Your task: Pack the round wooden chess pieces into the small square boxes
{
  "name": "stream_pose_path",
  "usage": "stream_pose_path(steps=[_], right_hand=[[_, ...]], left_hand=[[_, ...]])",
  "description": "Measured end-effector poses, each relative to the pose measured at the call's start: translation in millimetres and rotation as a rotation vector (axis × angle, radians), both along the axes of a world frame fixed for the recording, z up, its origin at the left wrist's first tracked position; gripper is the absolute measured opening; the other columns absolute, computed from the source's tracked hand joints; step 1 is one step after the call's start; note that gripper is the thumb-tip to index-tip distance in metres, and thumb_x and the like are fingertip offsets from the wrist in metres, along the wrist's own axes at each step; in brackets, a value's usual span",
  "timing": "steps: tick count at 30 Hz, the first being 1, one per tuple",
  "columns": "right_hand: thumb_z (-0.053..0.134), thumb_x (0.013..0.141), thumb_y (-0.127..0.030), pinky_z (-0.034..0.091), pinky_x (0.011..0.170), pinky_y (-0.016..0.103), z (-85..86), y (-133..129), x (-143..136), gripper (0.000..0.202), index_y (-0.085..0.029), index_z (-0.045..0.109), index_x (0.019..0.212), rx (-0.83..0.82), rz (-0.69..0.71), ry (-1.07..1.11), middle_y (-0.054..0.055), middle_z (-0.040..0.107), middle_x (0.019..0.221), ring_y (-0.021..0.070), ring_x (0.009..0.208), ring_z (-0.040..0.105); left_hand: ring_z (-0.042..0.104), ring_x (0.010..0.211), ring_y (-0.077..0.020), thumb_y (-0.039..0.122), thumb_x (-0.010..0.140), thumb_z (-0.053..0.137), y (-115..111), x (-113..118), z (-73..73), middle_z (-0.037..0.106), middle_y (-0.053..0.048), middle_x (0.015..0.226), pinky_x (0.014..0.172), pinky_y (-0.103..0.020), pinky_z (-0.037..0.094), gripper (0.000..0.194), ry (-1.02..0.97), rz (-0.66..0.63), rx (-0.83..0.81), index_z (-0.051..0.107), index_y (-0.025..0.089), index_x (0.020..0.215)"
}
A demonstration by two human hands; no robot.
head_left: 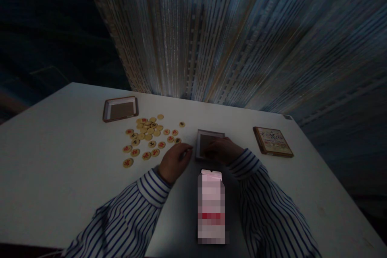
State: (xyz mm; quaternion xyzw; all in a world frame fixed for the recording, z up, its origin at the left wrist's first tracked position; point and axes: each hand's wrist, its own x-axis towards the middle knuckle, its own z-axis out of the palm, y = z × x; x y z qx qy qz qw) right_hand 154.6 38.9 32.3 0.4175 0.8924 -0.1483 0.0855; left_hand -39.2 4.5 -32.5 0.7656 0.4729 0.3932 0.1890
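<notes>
Round wooden pieces (150,131) with red or black characters lie loosely spread on the white table (81,193), some overlapping. My left hand (175,162) is just right of the nearest pieces, its fingers curled with thumb and fingertips close together; what they pinch, if anything, is too small to make out. My right hand (223,150) reaches over a shallow open box (205,139), its fingers bent down inside; the fingertips are dark and hidden. Below the box, between my forearms, a lit phone (211,205) lies on the table.
Another shallow open tray (121,109) sits at the back left. At the right lies a flat box with a patterned lid (273,141). A striped curtain (193,36) hangs behind the table's back edge.
</notes>
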Motion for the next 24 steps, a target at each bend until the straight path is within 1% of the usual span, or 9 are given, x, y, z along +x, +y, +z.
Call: stream_pose_path(steps=[9, 13, 17, 20, 24], right_hand=[[0.051, 0.08, -0.02, 0.035, 0.072, 0.026, 0.0, 0, 0, 0.02, -0.025, 0.069, 0.084, 0.001, 0.007, -0.012, 0.002, 0.068, 0.091, 0.0166, 0.09, 0.057], [0.051, 0.08, -0.022, 0.035, 0.07, 0.025, -0.4, -1, -1, 0.019, -0.025, 0.069, 0.084, 0.004, 0.003, -0.014, 0.002, 0.068, 0.091, 0.0166, 0.089, 0.057], [0.049, 0.082, -0.026, 0.036, 0.068, 0.024, 1.8, 1, 4, 0.019, -0.024, 0.068, 0.085, 0.03, -0.027, -0.027, 0.002, 0.067, 0.091, 0.0155, 0.085, 0.058], [0.045, 0.083, -0.024, 0.037, 0.068, 0.025, 7.7, 3, 12, 0.022, -0.022, 0.066, 0.091, 0.121, -0.111, -0.068, 0.004, 0.067, 0.094, 0.0164, 0.086, 0.059], [0.039, 0.086, -0.026, 0.04, 0.07, 0.027, 13.9, 5, 24, 0.027, -0.02, 0.063, 0.098, 0.28, -0.353, -0.094, 0.006, 0.067, 0.095, 0.0178, 0.086, 0.06]], left_hand=[[0.061, 0.078, -0.0169, 0.021, 0.082, 0.047, 1, 0, -0.6, 0.067, -0.007, 0.084, 0.071, -0.03, 0.05, 0.018, 0.014, -0.005, 0.003, 0.062, 0.016, 0.089], [0.061, 0.079, -0.0171, 0.021, 0.082, 0.047, 0, 0, 0.4, 0.067, -0.007, 0.084, 0.071, -0.03, 0.05, 0.018, 0.026, -0.009, 0.003, 0.062, 0.016, 0.09], [0.061, 0.078, -0.0172, 0.024, 0.079, 0.053, -1, -1, -1.6, 0.066, -0.007, 0.086, 0.071, -0.031, 0.051, 0.019, 0.039, -0.032, 0.014, 0.061, 0.015, 0.094], [0.061, 0.087, -0.0193, 0.027, 0.075, 0.059, -2, 0, -5.2, 0.066, -0.008, 0.093, 0.078, -0.034, 0.051, 0.026, 0.071, -0.072, 0.053, 0.059, 0.016, 0.099], [0.059, 0.096, -0.022, 0.026, 0.072, 0.064, -4, 0, -8.7, 0.064, -0.01, 0.102, 0.083, -0.038, 0.049, 0.034, 0.136, -0.104, 0.074, 0.058, 0.016, 0.105]])
